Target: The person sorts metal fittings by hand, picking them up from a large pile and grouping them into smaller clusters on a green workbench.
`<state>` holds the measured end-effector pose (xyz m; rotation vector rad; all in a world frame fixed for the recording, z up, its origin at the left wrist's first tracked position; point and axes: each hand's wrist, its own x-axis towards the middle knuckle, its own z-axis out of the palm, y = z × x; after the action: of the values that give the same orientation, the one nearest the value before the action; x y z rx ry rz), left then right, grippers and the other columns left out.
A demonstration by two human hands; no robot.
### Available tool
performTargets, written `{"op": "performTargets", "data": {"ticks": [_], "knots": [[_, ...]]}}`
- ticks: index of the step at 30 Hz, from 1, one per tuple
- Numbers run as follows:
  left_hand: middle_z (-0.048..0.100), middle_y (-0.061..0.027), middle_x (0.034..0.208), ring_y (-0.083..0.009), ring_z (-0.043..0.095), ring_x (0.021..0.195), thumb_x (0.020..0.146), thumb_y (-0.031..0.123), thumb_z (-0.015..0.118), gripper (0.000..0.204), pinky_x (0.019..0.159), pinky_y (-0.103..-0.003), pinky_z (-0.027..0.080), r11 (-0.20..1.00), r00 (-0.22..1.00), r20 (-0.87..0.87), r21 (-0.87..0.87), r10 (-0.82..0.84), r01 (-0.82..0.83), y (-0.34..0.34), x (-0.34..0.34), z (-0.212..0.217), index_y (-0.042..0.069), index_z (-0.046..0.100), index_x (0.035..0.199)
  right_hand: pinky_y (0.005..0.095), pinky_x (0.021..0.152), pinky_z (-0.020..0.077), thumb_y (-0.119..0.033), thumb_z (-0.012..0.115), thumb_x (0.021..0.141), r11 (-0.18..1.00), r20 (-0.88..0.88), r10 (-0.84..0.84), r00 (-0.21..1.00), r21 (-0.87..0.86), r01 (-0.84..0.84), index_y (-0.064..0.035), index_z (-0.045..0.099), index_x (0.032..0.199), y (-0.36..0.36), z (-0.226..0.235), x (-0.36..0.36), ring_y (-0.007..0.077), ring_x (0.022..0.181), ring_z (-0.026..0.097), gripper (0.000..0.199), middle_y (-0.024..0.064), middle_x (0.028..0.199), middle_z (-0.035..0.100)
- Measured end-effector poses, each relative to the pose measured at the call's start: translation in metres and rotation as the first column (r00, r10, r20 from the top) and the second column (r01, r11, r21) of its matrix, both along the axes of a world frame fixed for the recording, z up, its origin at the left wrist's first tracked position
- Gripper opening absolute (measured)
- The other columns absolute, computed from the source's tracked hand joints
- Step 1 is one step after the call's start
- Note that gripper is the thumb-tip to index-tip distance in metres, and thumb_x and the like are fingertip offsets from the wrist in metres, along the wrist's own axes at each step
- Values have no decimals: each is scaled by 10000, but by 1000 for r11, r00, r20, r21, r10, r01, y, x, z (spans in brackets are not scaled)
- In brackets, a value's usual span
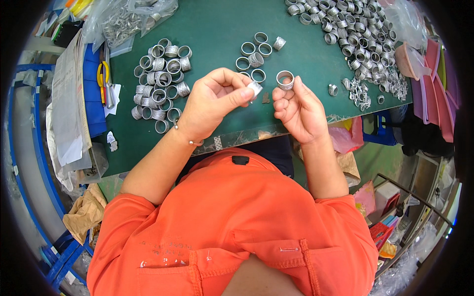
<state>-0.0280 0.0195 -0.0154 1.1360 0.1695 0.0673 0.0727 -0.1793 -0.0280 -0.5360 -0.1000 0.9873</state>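
Currently, one grey metal ring [285, 87] is up at the right hand [305, 112], pinched at its right side by the fingertips, open end facing the camera; the other right fingers curl in below it; left hand [211, 102] has thumb and forefinger pressed together on a bright silver piece [255, 89], its exact shape too blurred to call; ring and piece are near each other, not touching; just beyond the left fingers, a loose group of rings [256, 59] on the green tabletop [212, 34]; bigger ring cluster [148, 91] to the left of the left hand; lone ring [333, 90] to the right of the right hand; past it, small metal parts [359, 94] and a large ring heap [340, 23]; far left, yellow-handled tool [102, 74] by a blue bin [94, 113]; clear plastic bag [121, 24] at upper left.
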Motion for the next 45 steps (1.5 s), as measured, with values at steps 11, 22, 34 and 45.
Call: {"op": "performTargets", "data": {"ticks": [11,22,34,45], "knots": [[562,-94,1128,-143,571,1022,780,-88,680,473,855,-263,489,995,999,-26,97,-30,33,-14,-4,5,1,516,1215,240,759,513,12,681,821,842,847,-63,528,-238,483,24,591,895,11,2,-25,123,889,587,117,102,1051,558],[586,-83,1074,-185,589,984,758,-52,694,360,801,-278,489,762,982,164,646,-94,-35,-15,-7,20,27,606,1098,279,747,527,-1,729,766,849,926,-9,377,-192,493,5,604,874,14,-5,-29,168,858,628,166,142,1011,643],[597,-111,1014,-288,577,930,695,4,726,307,808,-359,474,203,970,196,965,-145,-164,-5,-21,15,32,630,986,333,740,481,-42,719,736,669,941,330,-69,-182,720,-31,617,829,36,-7,5,253,857,574,138,99,913,582],[582,-86,910,-280,567,837,731,86,721,227,736,-385,448,51,977,205,978,-62,-202,-8,19,4,59,628,937,373,911,514,-91,529,946,975,289,-35,957,-199,96,-23,469,1229,11,2,-6,276,1042,611,297,130,1101,581]]}}
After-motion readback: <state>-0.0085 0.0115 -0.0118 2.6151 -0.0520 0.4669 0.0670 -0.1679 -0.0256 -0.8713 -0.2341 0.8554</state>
